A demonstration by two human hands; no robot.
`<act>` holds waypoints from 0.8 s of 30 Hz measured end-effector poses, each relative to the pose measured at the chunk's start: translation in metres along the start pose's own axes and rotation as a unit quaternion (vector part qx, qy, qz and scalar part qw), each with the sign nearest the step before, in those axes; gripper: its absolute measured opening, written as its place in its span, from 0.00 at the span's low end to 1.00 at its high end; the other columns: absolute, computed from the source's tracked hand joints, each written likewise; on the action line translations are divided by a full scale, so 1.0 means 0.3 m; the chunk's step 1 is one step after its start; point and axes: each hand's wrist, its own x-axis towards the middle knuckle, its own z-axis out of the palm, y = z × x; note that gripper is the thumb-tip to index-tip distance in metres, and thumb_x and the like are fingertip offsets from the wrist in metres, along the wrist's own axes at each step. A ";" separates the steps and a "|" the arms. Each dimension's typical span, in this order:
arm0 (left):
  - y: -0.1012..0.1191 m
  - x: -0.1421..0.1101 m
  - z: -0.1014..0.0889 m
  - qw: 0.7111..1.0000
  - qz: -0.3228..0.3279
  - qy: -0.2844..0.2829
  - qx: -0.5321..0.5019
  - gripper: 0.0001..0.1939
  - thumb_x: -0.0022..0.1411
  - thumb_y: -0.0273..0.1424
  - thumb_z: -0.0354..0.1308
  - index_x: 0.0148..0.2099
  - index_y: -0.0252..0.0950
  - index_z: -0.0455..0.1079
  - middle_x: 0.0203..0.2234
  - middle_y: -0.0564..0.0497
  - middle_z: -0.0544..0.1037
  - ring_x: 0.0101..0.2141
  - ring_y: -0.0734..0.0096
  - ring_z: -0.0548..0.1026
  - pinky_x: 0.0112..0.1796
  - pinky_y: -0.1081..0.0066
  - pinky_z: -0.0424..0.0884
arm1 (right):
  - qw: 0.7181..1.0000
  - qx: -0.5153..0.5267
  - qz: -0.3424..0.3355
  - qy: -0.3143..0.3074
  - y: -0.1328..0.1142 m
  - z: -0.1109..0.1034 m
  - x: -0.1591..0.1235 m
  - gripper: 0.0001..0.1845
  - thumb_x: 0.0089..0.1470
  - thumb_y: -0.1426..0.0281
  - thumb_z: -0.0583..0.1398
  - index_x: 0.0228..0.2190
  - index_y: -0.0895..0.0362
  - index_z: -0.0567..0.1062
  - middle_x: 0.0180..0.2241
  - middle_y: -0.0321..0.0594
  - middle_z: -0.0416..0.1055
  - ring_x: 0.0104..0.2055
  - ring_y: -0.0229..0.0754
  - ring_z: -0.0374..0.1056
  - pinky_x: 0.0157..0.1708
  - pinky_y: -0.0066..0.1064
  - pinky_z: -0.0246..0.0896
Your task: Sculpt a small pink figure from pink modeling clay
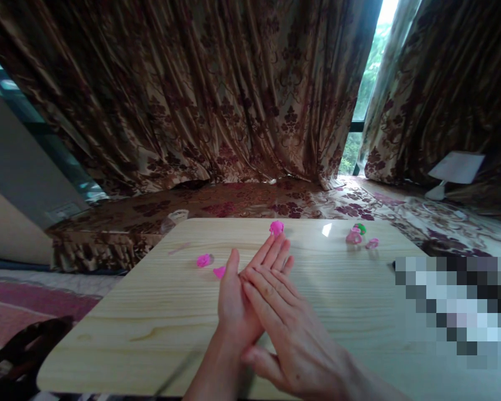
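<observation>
My left hand (pixel 232 306) is held palm up above the wooden table, its fingers stretched out and the thumb standing apart. Across its palm my right hand (pixel 294 326) lies flat, palm down, with fingers straight. Whether anything sits between the two palms is hidden. Just beyond my left fingertips is a bright pink lump (pixel 276 228), perhaps soft dough. To the left of the hands lie a second pink lump (pixel 202 260) and a smaller pink piece (pixel 219 272), partly behind my left thumb.
The light wood table (pixel 150 317) has rounded corners. Toward its far right stand a pale pink item (pixel 353 236), a green piece (pixel 361 228) and a small pink ring-like item (pixel 372 243). A pixelated patch covers the right edge. Behind are patterned curtains (pixel 242 100) and a white lamp (pixel 457 168).
</observation>
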 end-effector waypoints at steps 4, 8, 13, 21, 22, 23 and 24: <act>-0.024 0.011 -0.020 0.999 -0.037 0.008 -0.009 0.32 0.64 0.42 0.38 0.63 0.26 0.47 0.59 0.37 0.59 0.59 0.59 0.57 0.56 0.61 0.56 | 0.989 0.141 0.039 0.037 0.007 -0.033 0.014 0.27 0.59 0.68 0.49 0.59 0.59 0.54 0.61 0.42 0.51 0.63 0.41 0.46 0.62 0.37 0.43; -0.014 0.009 -0.008 0.999 -0.030 0.032 -0.025 0.29 0.64 0.40 0.40 0.62 0.28 0.50 0.58 0.38 0.60 0.57 0.61 0.60 0.53 0.64 0.62 | 0.946 0.233 0.124 0.191 0.079 -0.057 0.017 0.19 0.59 0.75 0.48 0.52 0.55 0.64 0.52 0.42 0.64 0.54 0.39 0.60 0.55 0.35 0.57; -0.016 0.012 0.023 0.998 -0.044 0.039 -0.016 0.30 0.64 0.43 0.41 0.61 0.29 0.53 0.58 0.38 0.61 0.55 0.61 0.63 0.50 0.66 0.65 | 0.947 0.184 0.131 0.227 0.139 -0.055 0.023 0.08 0.53 0.76 0.57 0.34 0.55 0.74 0.35 0.38 0.70 0.38 0.39 0.67 0.40 0.33 0.65; -0.031 0.025 0.058 0.996 -0.071 0.053 0.028 0.30 0.63 0.45 0.42 0.61 0.34 0.55 0.56 0.42 0.64 0.51 0.65 0.68 0.50 0.69 0.63 | 0.964 0.108 0.156 0.184 0.155 -0.037 0.029 0.05 0.52 0.75 0.59 0.32 0.55 0.75 0.32 0.37 0.69 0.36 0.38 0.63 0.37 0.33 0.61; -0.031 0.026 0.059 0.995 -0.072 0.059 0.033 0.30 0.63 0.45 0.43 0.61 0.33 0.55 0.56 0.41 0.64 0.51 0.66 0.68 0.51 0.69 0.63 | 0.965 0.103 0.158 0.183 0.156 -0.037 0.031 0.05 0.52 0.75 0.59 0.31 0.55 0.74 0.32 0.37 0.69 0.35 0.39 0.63 0.37 0.33 0.61; -0.031 0.027 0.059 0.994 -0.073 0.067 0.039 0.30 0.63 0.45 0.43 0.61 0.32 0.55 0.56 0.41 0.64 0.51 0.66 0.68 0.51 0.70 0.62 | 0.965 0.099 0.158 0.182 0.156 -0.037 0.035 0.05 0.52 0.76 0.58 0.30 0.56 0.74 0.31 0.37 0.69 0.35 0.39 0.63 0.37 0.33 0.61; -0.031 0.028 0.058 0.994 -0.074 0.074 0.043 0.31 0.63 0.45 0.42 0.61 0.30 0.55 0.55 0.40 0.65 0.51 0.65 0.67 0.51 0.70 0.62 | 0.966 0.097 0.156 0.179 0.155 -0.037 0.037 0.05 0.52 0.76 0.58 0.30 0.56 0.74 0.31 0.37 0.69 0.35 0.38 0.63 0.37 0.33 0.61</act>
